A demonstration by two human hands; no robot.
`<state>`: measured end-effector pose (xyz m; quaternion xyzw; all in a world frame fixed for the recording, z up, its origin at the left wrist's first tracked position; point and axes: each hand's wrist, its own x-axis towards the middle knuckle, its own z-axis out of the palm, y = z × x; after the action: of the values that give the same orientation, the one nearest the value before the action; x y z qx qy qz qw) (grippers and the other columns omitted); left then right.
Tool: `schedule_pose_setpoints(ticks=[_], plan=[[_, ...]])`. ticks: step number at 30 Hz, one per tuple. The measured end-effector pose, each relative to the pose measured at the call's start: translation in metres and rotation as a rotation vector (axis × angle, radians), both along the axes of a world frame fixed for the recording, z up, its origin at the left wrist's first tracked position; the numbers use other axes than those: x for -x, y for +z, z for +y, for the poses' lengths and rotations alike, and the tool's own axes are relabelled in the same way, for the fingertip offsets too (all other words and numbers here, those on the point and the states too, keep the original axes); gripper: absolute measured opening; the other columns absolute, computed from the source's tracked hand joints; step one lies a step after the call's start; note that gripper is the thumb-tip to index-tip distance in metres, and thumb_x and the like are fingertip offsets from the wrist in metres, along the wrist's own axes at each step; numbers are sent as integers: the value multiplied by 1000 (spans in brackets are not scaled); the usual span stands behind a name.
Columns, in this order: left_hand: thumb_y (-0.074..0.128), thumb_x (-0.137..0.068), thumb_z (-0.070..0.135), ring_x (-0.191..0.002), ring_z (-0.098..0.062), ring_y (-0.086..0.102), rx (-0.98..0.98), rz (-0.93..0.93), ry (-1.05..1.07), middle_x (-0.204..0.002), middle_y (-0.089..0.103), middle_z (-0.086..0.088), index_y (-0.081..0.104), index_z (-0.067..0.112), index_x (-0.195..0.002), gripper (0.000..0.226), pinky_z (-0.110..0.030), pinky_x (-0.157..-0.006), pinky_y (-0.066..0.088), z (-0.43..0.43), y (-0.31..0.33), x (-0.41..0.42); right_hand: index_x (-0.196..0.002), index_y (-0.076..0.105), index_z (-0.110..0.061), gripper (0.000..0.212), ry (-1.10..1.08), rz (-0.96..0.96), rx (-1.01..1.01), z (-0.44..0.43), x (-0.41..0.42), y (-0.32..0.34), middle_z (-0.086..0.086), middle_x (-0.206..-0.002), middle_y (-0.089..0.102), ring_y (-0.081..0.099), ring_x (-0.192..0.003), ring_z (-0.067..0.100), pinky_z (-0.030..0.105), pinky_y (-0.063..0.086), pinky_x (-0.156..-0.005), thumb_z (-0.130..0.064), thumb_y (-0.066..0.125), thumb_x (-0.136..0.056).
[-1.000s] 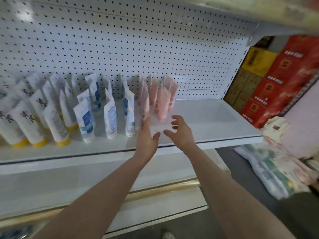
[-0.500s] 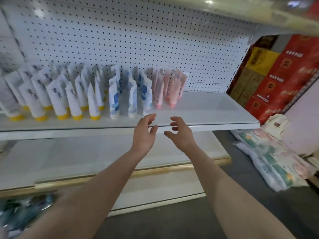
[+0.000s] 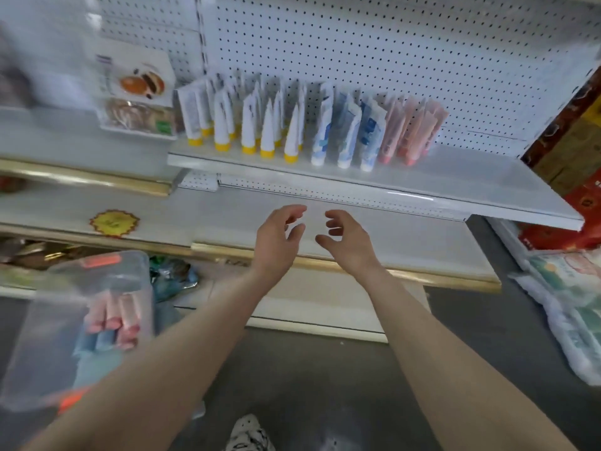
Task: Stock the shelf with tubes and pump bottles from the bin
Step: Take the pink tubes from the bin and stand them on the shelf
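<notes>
- We see the left hand [image 3: 276, 244] and right hand [image 3: 349, 247] just apart in front of the lower shelf [image 3: 422, 242]. Their fingers are loosely curled, both released and holding nothing.
- Above them the upper shelf [image 3: 471, 182] carries tubes standing cap-down: yellow-capped white tubes [image 3: 248, 131], then blue-and-white tubes [image 3: 344, 135], then pink tubes [image 3: 408, 135] at the right end.
- Down at our left sits the clear bin [image 3: 107, 275] (blurred here), with more tubes [image 3: 112, 323], pink and blue, inside.
</notes>
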<state>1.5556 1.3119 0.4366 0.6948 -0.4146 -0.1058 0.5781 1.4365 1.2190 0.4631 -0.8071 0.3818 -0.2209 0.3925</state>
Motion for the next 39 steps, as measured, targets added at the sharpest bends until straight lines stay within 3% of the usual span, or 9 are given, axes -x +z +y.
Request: schedule_pose_setpoints(ticks=[4, 11, 15, 19, 20, 28, 33, 39], plan=[[57, -92, 7, -107, -8, 59, -63, 0, 113, -114, 64, 7, 62, 22, -119, 31, -21, -94, 45, 65, -15, -35, -127, 54, -21, 45, 127, 51, -15, 54, -42, -18, -5, -115, 61, 59, -102, 12, 25, 46, -88, -21, 70, -86], [57, -90, 8, -100, -14, 64, -159, 90, 296, -107, 68, 6, 67, 24, -109, 27, -38, -91, 52, 177, -55, -125, -125, 57, -15, 42, 321, 144, -86, 144, -147, -60, -2, -112, 63, 62, -95, 14, 28, 48, -89, -16, 70, -85], [58, -91, 7, -101, -15, 63, -240, 65, 393, -109, 70, 2, 68, 16, -110, 24, -30, -92, 49, 237, -71, -182, -121, 59, -16, 38, 393, 196, -110, 193, -217, -84, 0, -108, 65, 65, -94, 17, 39, 51, -89, -19, 70, -85], [57, -92, 9, -102, -11, 62, -312, 90, 425, -112, 69, 6, 67, 21, -111, 25, -28, -93, 49, 280, -93, -240, -121, 57, -15, 35, 422, 238, -149, 226, -278, -101, -3, -106, 61, 62, -92, 14, 8, 40, -66, -14, 67, -88], [57, -92, 9, -102, -11, 62, -323, 110, 434, -112, 68, 6, 67, 22, -111, 25, -27, -93, 48, 287, -99, -254, -122, 57, -16, 35, 421, 246, -157, 231, -290, -106, -2, -108, 61, 60, -90, 13, 6, 38, -64, -13, 67, -88], [57, -90, 4, -107, -12, 60, -399, 227, 500, -112, 65, 8, 66, 21, -113, 30, -28, -97, 45, 308, -137, -336, -129, 51, -21, 38, 463, 388, -250, 251, -370, -151, 0, -120, 59, 60, -106, 19, 31, 48, -92, -19, 60, -91], [58, -90, 5, -111, -14, 57, -491, 286, 550, -119, 63, 4, 64, 20, -119, 34, -22, -95, 40, 308, -178, -368, -133, 47, -21, 40, 517, 523, -274, 250, -409, -194, 4, -130, 57, 57, -116, 24, 31, 42, -95, -25, 54, -94], [62, -88, 9, -114, -20, 56, -661, 379, 578, -126, 60, -1, 60, 20, -125, 38, -28, -98, 41, 310, -258, -398, -144, 35, -18, 50, 592, 715, -272, 245, -456, -275, 9, -140, 51, 51, -124, 28, 28, 38, -95, -28, 49, -97]])
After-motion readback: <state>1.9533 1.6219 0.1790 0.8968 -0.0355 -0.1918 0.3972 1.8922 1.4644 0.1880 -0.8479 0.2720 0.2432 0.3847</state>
